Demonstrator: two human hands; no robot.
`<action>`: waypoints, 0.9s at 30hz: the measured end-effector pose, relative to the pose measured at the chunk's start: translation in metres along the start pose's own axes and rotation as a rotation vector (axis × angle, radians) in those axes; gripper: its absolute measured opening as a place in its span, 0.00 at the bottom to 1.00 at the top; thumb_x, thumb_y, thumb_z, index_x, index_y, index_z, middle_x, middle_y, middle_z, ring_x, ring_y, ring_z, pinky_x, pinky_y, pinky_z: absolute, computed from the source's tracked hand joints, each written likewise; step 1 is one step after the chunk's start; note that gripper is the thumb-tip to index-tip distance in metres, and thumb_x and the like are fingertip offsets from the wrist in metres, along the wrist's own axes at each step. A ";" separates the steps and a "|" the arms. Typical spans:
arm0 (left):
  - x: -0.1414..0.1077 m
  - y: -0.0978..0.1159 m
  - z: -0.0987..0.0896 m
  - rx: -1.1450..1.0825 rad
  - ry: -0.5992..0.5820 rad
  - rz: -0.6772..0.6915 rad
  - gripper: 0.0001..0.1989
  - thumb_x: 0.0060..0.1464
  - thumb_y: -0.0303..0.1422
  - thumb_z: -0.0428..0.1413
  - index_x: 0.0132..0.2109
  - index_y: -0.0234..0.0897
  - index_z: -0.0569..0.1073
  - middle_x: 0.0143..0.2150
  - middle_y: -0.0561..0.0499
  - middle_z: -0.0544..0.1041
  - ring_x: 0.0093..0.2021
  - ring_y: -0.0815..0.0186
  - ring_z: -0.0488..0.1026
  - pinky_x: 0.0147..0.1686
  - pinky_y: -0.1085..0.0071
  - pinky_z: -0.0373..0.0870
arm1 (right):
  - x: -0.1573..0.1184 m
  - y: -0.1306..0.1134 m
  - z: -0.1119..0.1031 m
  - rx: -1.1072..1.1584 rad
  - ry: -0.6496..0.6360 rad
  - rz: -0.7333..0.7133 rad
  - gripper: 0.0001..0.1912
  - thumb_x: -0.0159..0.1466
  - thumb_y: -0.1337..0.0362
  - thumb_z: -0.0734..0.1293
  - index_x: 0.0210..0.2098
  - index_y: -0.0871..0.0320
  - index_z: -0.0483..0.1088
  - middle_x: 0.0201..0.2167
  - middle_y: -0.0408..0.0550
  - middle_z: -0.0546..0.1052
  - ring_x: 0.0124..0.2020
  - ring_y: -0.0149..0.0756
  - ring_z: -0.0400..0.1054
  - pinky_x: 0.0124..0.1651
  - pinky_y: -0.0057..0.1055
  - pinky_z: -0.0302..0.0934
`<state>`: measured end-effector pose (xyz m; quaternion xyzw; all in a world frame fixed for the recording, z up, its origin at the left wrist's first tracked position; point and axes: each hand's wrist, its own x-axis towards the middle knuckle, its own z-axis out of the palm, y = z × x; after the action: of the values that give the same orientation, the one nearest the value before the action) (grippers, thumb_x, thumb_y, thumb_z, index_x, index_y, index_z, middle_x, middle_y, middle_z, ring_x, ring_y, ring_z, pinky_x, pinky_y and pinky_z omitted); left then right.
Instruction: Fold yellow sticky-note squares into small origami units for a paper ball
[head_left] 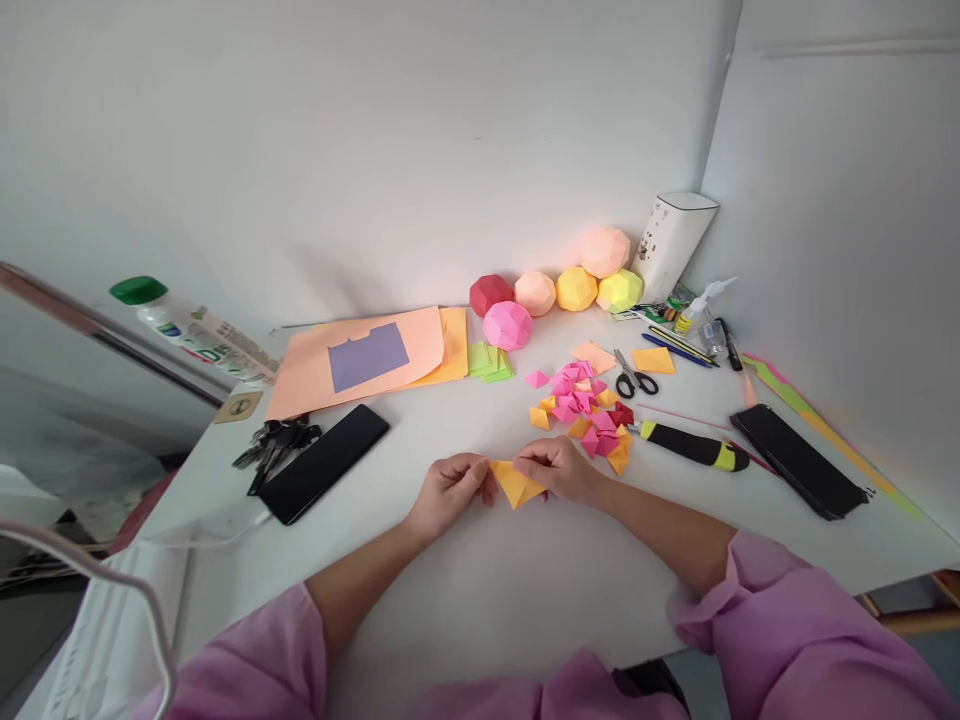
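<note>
A small folded piece of orange paper is held between my two hands, its pointed corner facing down toward me. My left hand pinches its left corner between thumb and fingers. On the other side, my right hand grips the right part, with the thumb lying on top. Just beyond my right hand lies a loose pile of small folded paper pieces, mostly pink with some orange and dark red ones. A black and lime-green handled tool points at that pile.
Faceted paper balls sit by the wall. Scissors and orange paper lie beyond the pile. Peach sheets and green slips lie back left. A phone and keys are left; a black case is right.
</note>
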<state>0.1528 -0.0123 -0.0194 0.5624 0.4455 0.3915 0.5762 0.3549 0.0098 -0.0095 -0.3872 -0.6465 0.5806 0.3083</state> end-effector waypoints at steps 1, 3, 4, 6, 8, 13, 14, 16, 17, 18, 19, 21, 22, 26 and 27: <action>0.000 0.000 0.000 -0.022 0.016 -0.001 0.18 0.58 0.42 0.50 0.26 0.34 0.71 0.24 0.51 0.75 0.22 0.70 0.70 0.27 0.72 0.67 | 0.000 0.000 0.000 0.020 0.003 0.008 0.15 0.61 0.56 0.65 0.27 0.63 0.71 0.20 0.40 0.67 0.15 0.25 0.62 0.14 0.21 0.58; 0.001 -0.001 0.000 -0.068 0.021 -0.001 0.17 0.59 0.42 0.49 0.31 0.35 0.72 0.26 0.51 0.75 0.23 0.69 0.71 0.29 0.71 0.68 | 0.001 0.000 -0.001 0.038 -0.003 0.012 0.14 0.61 0.56 0.65 0.28 0.63 0.71 0.20 0.40 0.67 0.15 0.25 0.62 0.14 0.21 0.58; 0.000 -0.002 0.000 -0.081 0.002 0.000 0.15 0.58 0.42 0.50 0.33 0.35 0.72 0.26 0.52 0.76 0.25 0.68 0.72 0.30 0.71 0.69 | 0.001 0.000 -0.002 0.038 -0.008 0.011 0.14 0.61 0.57 0.65 0.28 0.63 0.71 0.20 0.40 0.67 0.15 0.25 0.62 0.14 0.21 0.58; 0.000 -0.002 0.000 -0.066 -0.046 -0.011 0.13 0.56 0.42 0.54 0.35 0.35 0.72 0.26 0.52 0.76 0.26 0.68 0.72 0.31 0.71 0.69 | 0.001 0.001 -0.002 0.028 -0.012 0.012 0.14 0.61 0.57 0.64 0.28 0.63 0.71 0.20 0.41 0.68 0.15 0.25 0.62 0.15 0.21 0.59; 0.000 -0.002 0.001 -0.033 -0.066 -0.034 0.12 0.54 0.41 0.56 0.33 0.35 0.70 0.25 0.53 0.75 0.26 0.69 0.71 0.30 0.72 0.68 | 0.001 0.003 -0.001 0.014 -0.008 0.009 0.14 0.61 0.57 0.64 0.29 0.63 0.71 0.21 0.41 0.69 0.16 0.25 0.63 0.16 0.21 0.60; 0.000 0.002 0.003 0.001 -0.076 -0.036 0.14 0.53 0.42 0.56 0.31 0.35 0.70 0.24 0.53 0.75 0.25 0.69 0.71 0.29 0.72 0.68 | -0.001 0.008 0.005 -0.010 0.024 -0.046 0.16 0.60 0.56 0.66 0.42 0.61 0.72 0.27 0.44 0.72 0.22 0.27 0.66 0.21 0.24 0.66; 0.000 0.003 0.004 0.011 -0.083 -0.033 0.14 0.53 0.42 0.56 0.31 0.35 0.71 0.24 0.53 0.75 0.25 0.69 0.70 0.29 0.72 0.67 | -0.001 0.009 0.006 -0.013 0.027 -0.056 0.17 0.60 0.56 0.66 0.43 0.61 0.73 0.29 0.45 0.73 0.23 0.28 0.66 0.21 0.24 0.66; 0.000 0.003 0.004 0.028 -0.083 -0.032 0.14 0.53 0.42 0.56 0.31 0.35 0.71 0.24 0.53 0.75 0.24 0.70 0.70 0.29 0.72 0.67 | -0.002 0.010 0.007 -0.034 0.020 -0.080 0.17 0.61 0.55 0.65 0.41 0.61 0.74 0.28 0.45 0.72 0.24 0.28 0.66 0.20 0.23 0.66; 0.000 0.003 0.004 0.032 -0.080 -0.034 0.14 0.53 0.42 0.56 0.31 0.35 0.71 0.24 0.53 0.75 0.24 0.70 0.70 0.29 0.72 0.67 | -0.002 0.010 0.007 -0.047 0.014 -0.093 0.16 0.61 0.55 0.64 0.39 0.61 0.75 0.26 0.45 0.72 0.23 0.28 0.65 0.20 0.23 0.65; 0.000 0.003 0.004 0.033 -0.078 -0.037 0.14 0.53 0.42 0.56 0.31 0.35 0.71 0.24 0.53 0.75 0.24 0.70 0.70 0.28 0.72 0.67 | -0.002 0.009 0.007 -0.060 0.009 -0.104 0.17 0.61 0.55 0.64 0.38 0.61 0.76 0.24 0.44 0.71 0.22 0.28 0.65 0.19 0.22 0.64; 0.000 0.002 0.004 0.035 -0.077 -0.039 0.14 0.53 0.42 0.56 0.31 0.35 0.71 0.24 0.53 0.75 0.24 0.70 0.70 0.28 0.73 0.66 | -0.002 0.009 0.006 -0.070 0.004 -0.112 0.17 0.62 0.55 0.64 0.38 0.62 0.76 0.23 0.44 0.70 0.21 0.28 0.64 0.18 0.22 0.63; 0.000 0.000 0.003 0.040 -0.079 -0.038 0.14 0.53 0.43 0.56 0.31 0.35 0.71 0.23 0.54 0.74 0.24 0.70 0.69 0.28 0.73 0.66 | -0.002 0.007 0.006 -0.093 -0.002 -0.124 0.17 0.63 0.55 0.63 0.37 0.62 0.76 0.20 0.43 0.68 0.19 0.27 0.63 0.17 0.21 0.62; 0.000 -0.001 0.003 0.044 -0.082 -0.037 0.14 0.53 0.43 0.56 0.31 0.35 0.71 0.23 0.54 0.74 0.23 0.70 0.69 0.27 0.73 0.66 | -0.002 0.006 0.006 -0.109 -0.004 -0.130 0.18 0.63 0.55 0.62 0.36 0.63 0.76 0.20 0.42 0.68 0.19 0.26 0.62 0.17 0.21 0.61; 0.000 -0.002 0.003 0.053 -0.083 -0.039 0.14 0.54 0.43 0.55 0.31 0.35 0.71 0.23 0.54 0.73 0.23 0.70 0.69 0.27 0.73 0.65 | -0.001 0.005 0.004 -0.166 -0.028 -0.150 0.18 0.64 0.56 0.61 0.34 0.64 0.76 0.18 0.41 0.66 0.17 0.25 0.59 0.16 0.20 0.56; 0.000 -0.002 0.003 0.051 -0.079 -0.042 0.14 0.54 0.43 0.55 0.31 0.35 0.71 0.23 0.54 0.73 0.24 0.70 0.69 0.27 0.73 0.65 | -0.001 0.005 0.004 -0.180 -0.030 -0.159 0.18 0.64 0.56 0.61 0.34 0.64 0.76 0.18 0.41 0.65 0.17 0.24 0.59 0.17 0.20 0.55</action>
<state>0.1555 -0.0131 -0.0210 0.5826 0.4438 0.3454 0.5867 0.3525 0.0069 -0.0151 -0.3523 -0.7291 0.4998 0.3075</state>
